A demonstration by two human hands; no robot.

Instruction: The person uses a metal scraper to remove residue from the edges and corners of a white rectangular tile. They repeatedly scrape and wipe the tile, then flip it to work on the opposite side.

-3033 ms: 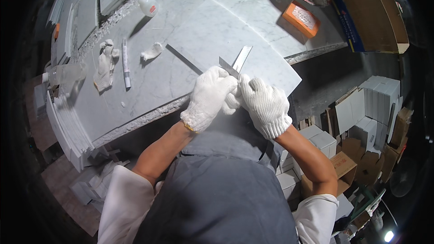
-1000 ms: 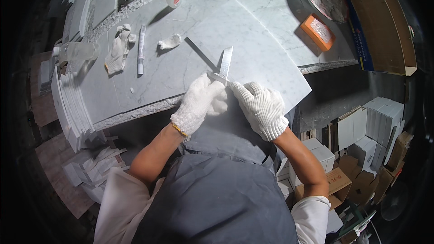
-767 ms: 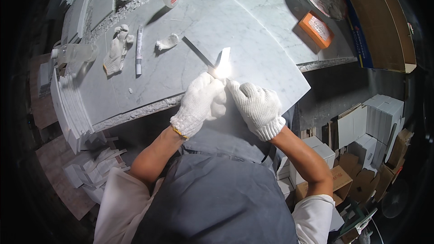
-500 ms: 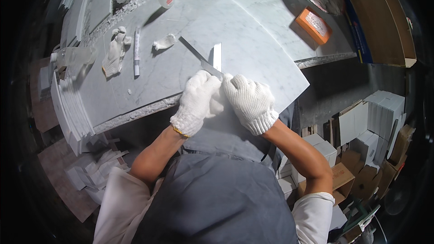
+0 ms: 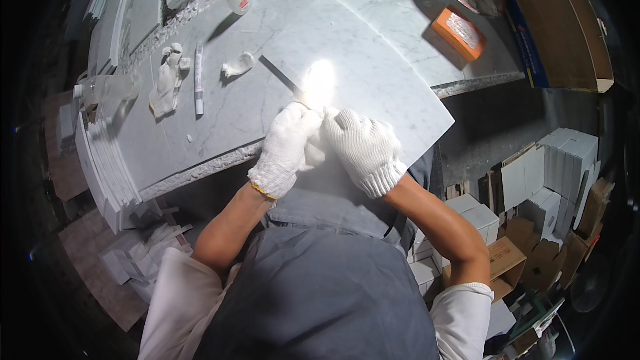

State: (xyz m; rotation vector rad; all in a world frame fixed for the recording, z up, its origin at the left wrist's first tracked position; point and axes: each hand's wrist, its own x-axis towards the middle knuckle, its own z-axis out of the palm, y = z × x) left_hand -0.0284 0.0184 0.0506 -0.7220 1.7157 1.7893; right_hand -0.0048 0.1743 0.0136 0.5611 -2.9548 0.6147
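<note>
Our left hand (image 5: 285, 150) and right hand (image 5: 360, 150) stay closed on the metal strip (image 5: 313, 90), which has tilted into glare over the marble slab (image 5: 373, 73) at the bench's near edge.

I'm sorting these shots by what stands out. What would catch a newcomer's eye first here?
A bright glare on a metal blade held against the marble slab, just above two white-gloved hands: the left hand and right hand pressed together at centre. An orange box sits upper right.
</note>
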